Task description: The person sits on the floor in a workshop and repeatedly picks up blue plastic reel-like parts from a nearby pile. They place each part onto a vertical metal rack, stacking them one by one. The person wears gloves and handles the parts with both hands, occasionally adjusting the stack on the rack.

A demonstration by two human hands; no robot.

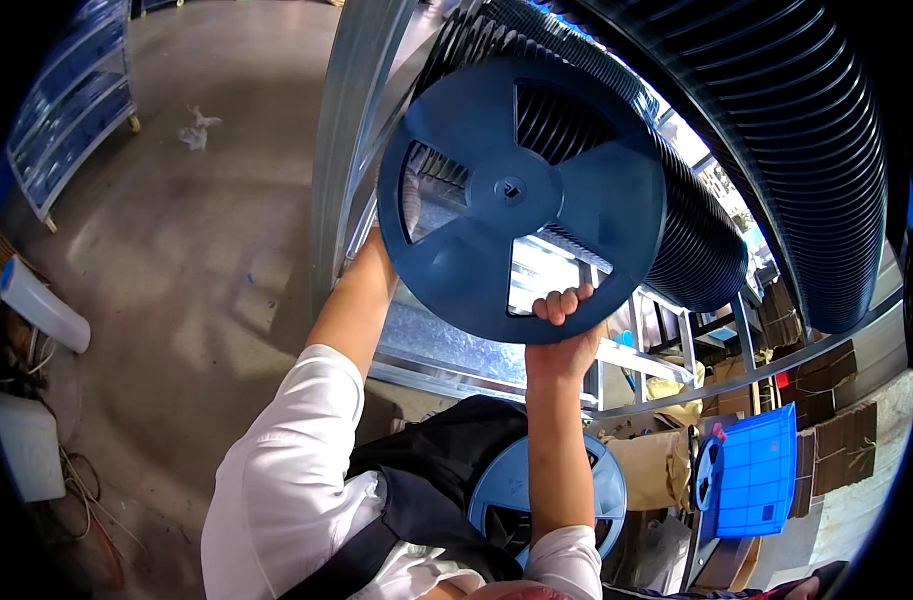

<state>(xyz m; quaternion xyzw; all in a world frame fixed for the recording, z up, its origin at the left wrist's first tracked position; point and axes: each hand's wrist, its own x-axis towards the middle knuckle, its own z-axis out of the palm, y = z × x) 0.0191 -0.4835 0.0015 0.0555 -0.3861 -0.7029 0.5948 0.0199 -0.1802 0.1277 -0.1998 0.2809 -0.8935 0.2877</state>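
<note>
A large dark blue plastic reel (602, 190) with a hub and cut-out windows is held up in front of me. My right hand (565, 325) grips its lower right rim, the fingers curled through the bottom window. Behind the reel's left edge goes my left hand (411, 203); a little of it shows through the left window, and its fingers are hidden. Just beyond the reel, a row of black reels (692, 225) stands packed side by side on a metal rack (352, 130). Another blue reel (497, 480) lies low by my body, partly under my right forearm.
A second long row of black reels (807, 160) runs along the upper right. A blue crate (757, 470) and stacked cardboard (842, 450) stand at the lower right. To the left are a shelf cart (72, 100), a white roll (47, 305) and cables (92, 500) on the floor.
</note>
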